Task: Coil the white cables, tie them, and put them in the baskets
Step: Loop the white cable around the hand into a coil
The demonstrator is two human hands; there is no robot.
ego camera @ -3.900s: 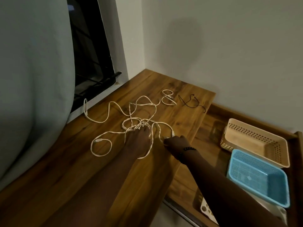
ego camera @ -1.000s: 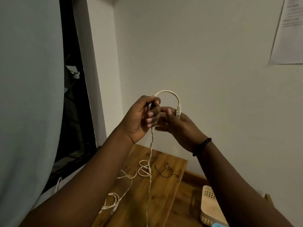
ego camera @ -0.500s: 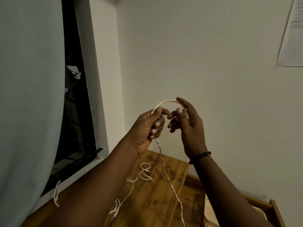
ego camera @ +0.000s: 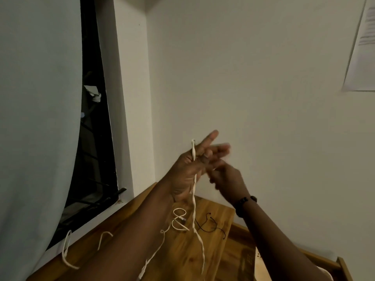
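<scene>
The left hand (ego camera: 190, 169) is raised in front of the wall, palm turned toward the camera, its fingers stretched upward and only loosely spread. A white cable (ego camera: 195, 199) runs up across that palm and ends just above the base of the fingers; the thumb seems to press it against the palm, though the blur makes the exact hold hard to read. Below the left hand the cable hangs down in a twisted line and reaches the wooden tabletop (ego camera: 182, 258).

The right hand (ego camera: 227, 177) sits just beside the left, slightly lower and to its right, with a dark bracelet (ego camera: 244, 200) at the wrist. It is motion-blurred; its fingers look curled inward, and I cannot tell whether they pinch any cable.

On the tabletop beneath both hands lie more loops of white cable (ego camera: 179, 220), and just right of them a thin black cord (ego camera: 211, 226). Further loose white strands (ego camera: 66, 250) lie well to the left of the left forearm, near the window edge. Below the right forearm a sliver of a pale basket (ego camera: 260, 266) shows. A sheet of paper (ego camera: 361, 47) hangs on the wall high above the right hand.
</scene>
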